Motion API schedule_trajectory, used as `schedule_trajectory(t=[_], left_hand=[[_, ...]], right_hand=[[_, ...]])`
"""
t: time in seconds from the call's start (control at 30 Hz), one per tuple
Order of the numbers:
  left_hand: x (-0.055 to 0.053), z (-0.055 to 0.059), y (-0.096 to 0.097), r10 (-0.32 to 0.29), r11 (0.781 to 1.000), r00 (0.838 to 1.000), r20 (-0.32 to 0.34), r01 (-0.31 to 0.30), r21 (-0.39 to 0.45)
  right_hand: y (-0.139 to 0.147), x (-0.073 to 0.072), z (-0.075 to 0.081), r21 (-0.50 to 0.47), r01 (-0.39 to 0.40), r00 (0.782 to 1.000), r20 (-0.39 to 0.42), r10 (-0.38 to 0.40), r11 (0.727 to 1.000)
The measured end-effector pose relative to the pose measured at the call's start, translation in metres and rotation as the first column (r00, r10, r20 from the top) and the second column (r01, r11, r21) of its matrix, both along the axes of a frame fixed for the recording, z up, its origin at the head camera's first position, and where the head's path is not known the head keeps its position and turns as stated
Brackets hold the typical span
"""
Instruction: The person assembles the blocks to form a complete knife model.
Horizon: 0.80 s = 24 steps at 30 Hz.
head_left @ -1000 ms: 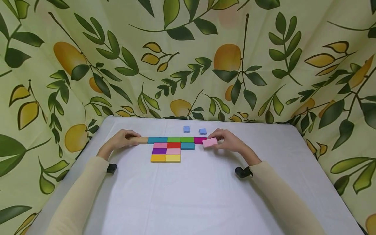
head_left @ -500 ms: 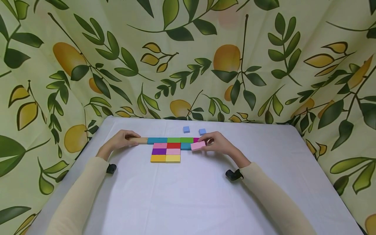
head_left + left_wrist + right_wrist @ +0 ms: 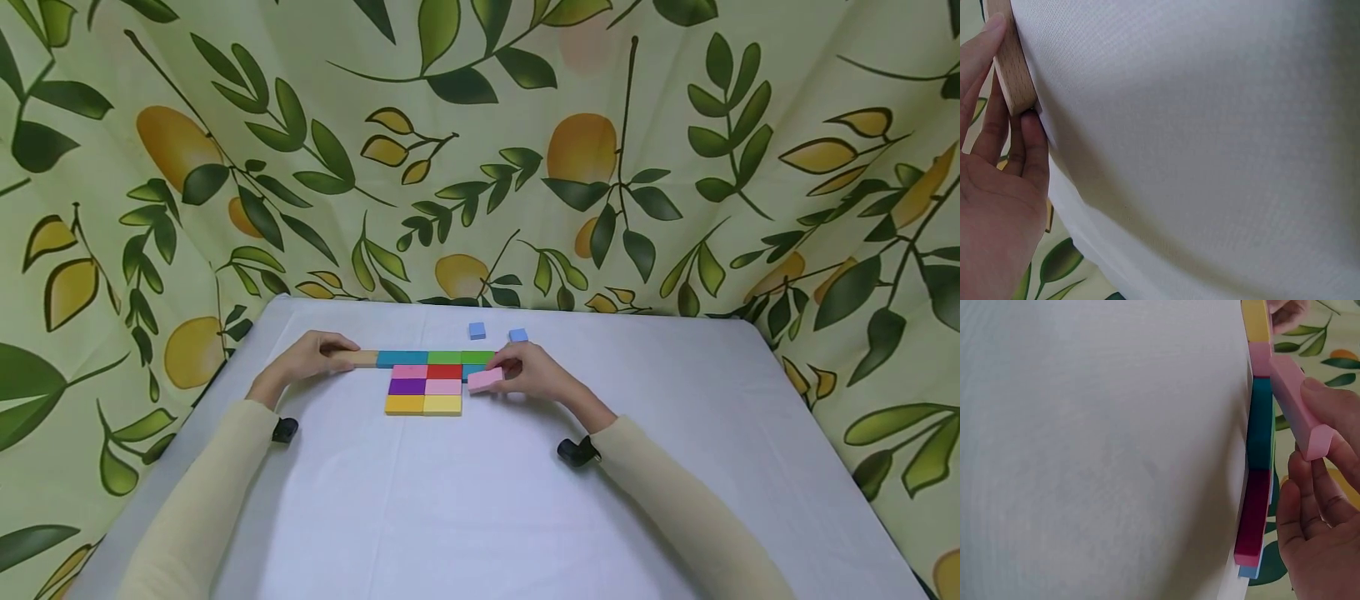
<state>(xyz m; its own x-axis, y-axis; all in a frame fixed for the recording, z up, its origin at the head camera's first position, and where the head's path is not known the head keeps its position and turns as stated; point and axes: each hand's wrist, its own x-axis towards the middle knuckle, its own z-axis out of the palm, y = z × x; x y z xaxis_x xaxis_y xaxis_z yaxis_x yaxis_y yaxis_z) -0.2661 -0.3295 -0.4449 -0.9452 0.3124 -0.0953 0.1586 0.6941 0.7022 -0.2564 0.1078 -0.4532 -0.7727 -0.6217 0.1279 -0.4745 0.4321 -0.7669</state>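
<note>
My right hand [image 3: 536,372] pinches a pink block [image 3: 486,381] between thumb and fingers. It is tilted and raised over the near side of a teal block [image 3: 1260,425]. At the left end of the top row, my left hand [image 3: 307,357] holds a plain wooden block [image 3: 366,358], thumb on its upper side. That row continues with a long teal block [image 3: 402,359] and green blocks [image 3: 477,357]. A magenta block [image 3: 1252,519] shows in the right wrist view; my right hand hides it from the head camera. Below lie red [image 3: 444,372], purple [image 3: 407,387], orange and yellow blocks.
Two small blue blocks [image 3: 477,331] lie behind the row, the right one partly covered by my hand. A white cloth [image 3: 450,500] covers the table, and a leaf-patterned curtain [image 3: 480,167] hangs close behind its far edge.
My right hand has carried the pink block leftward and slightly nearer, from beside the magenta block to the near side of the shorter teal one. The left hand stays on the wooden block.
</note>
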Motion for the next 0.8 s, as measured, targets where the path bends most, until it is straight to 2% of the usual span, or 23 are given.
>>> schedule_trajectory(t=[0.2,0.8], left_hand=[[0.000,0.000,0.001,0.007,1.000,1.000,0.001,-0.007,-0.008],[0.003,0.003,0.003,0.016,1.000,1.000,0.004,-0.016,-0.021]], right_hand=[[-0.008,0.004,0.002,0.024,-0.012,1.000,-0.006,0.013,1.000],[-0.016,0.009,0.005,0.155,0.025,0.999,0.027,-0.030,0.988]])
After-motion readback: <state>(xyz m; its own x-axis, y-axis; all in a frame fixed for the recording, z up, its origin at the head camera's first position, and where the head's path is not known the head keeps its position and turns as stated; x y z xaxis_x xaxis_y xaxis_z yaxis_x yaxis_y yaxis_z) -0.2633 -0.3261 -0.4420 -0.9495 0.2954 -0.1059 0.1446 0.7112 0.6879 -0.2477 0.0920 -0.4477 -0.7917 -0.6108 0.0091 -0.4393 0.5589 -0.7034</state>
